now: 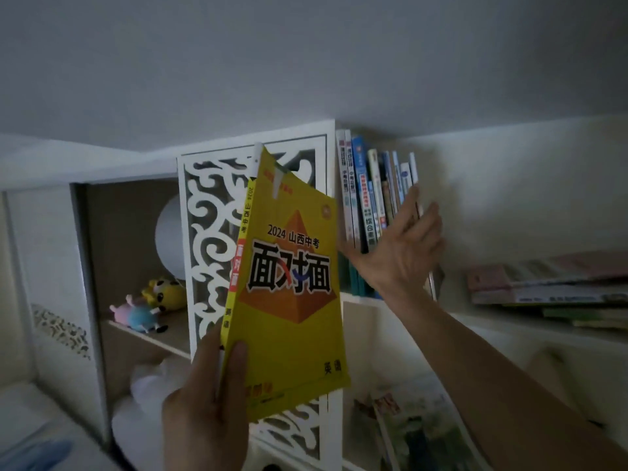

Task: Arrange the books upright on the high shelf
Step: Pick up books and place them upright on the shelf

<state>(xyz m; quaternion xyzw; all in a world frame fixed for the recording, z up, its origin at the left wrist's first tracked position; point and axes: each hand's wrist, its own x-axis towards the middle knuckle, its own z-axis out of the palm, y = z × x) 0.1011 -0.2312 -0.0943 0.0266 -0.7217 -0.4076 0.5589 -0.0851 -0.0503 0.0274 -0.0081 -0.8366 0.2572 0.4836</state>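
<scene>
The left hand grips a yellow book by its lower corner, thumb curled over the front cover and the other fingers behind it, holding it upright in the air in front of a white fretwork panel. The right hand is spread wide with straight fingers, pressing flat against the right end of a row of books that stands upright on the high shelf; one fingertip reaches past the edge of the last thin book. That row holds roughly ten books, leaning slightly, though the thin ones at the right end are too blurred to count exactly. Further right on the same shelf, well apart from the row, lies a flat stack of books, about five or six, blurred. So the yellow book is one, held off the shelf, left of the standing row. To the left of the fretwork panel is an open cubby with two soft toys lying on its wooden floor, one yellow and one pink and blue, touching each other, with a round white shape behind them. Below the high shelf a lower compartment holds a few magazines lying tilted. The shelving is white, set close under a pale grey ceiling, and the room is dim.
</scene>
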